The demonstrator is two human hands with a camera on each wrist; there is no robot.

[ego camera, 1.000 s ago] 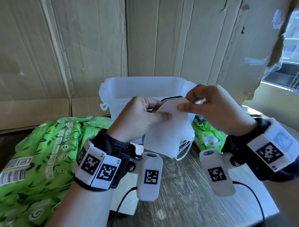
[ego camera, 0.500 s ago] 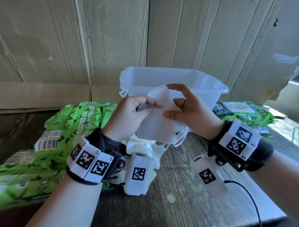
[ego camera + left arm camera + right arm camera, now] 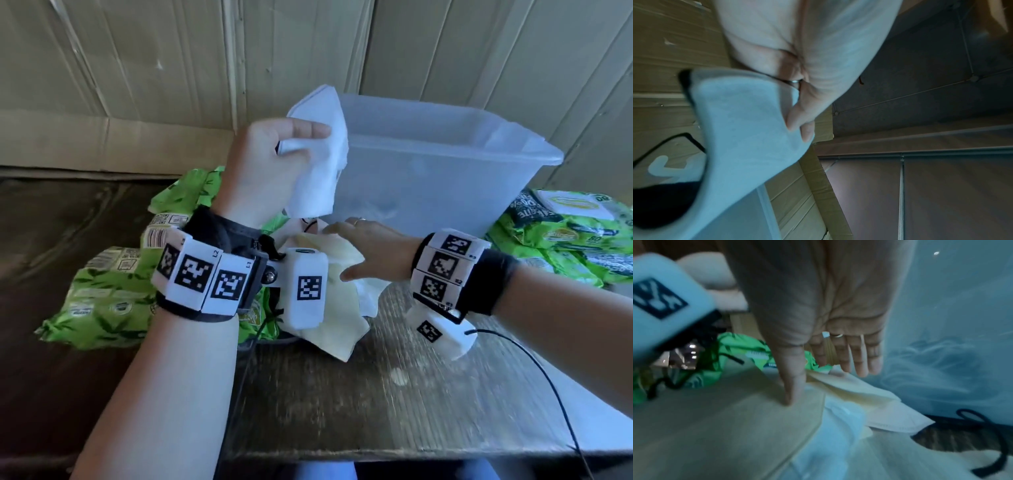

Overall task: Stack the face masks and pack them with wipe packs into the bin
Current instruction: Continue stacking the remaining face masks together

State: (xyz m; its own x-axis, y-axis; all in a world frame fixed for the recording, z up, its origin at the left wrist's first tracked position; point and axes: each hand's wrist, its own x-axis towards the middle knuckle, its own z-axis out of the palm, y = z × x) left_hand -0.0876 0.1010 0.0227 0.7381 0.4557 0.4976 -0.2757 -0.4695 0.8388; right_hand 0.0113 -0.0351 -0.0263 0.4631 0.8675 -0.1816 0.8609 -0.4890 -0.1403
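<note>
My left hand (image 3: 274, 161) grips a white face mask (image 3: 318, 161) and holds it up beside the left wall of the clear plastic bin (image 3: 445, 161); the left wrist view shows the same face mask (image 3: 748, 129) pinched under my thumb. My right hand (image 3: 363, 250) is flat with straight fingers, low over a pile of loose masks (image 3: 339, 308) on the table in front of the bin. In the right wrist view my right hand (image 3: 830, 369) has its thumb touching a cream mask (image 3: 756, 418). Green wipe packs (image 3: 113, 284) lie at left and more wipe packs (image 3: 568, 236) at right.
Cardboard sheets (image 3: 171, 68) form the back wall behind the bin. The wooden table (image 3: 394, 394) has its front edge near the bottom of the head view. A black cable (image 3: 534, 370) trails from my right wrist over the table.
My right hand let go of the white mask and dropped down to the pile on the table. My left hand kept the mask and lifted it higher beside the bin.
</note>
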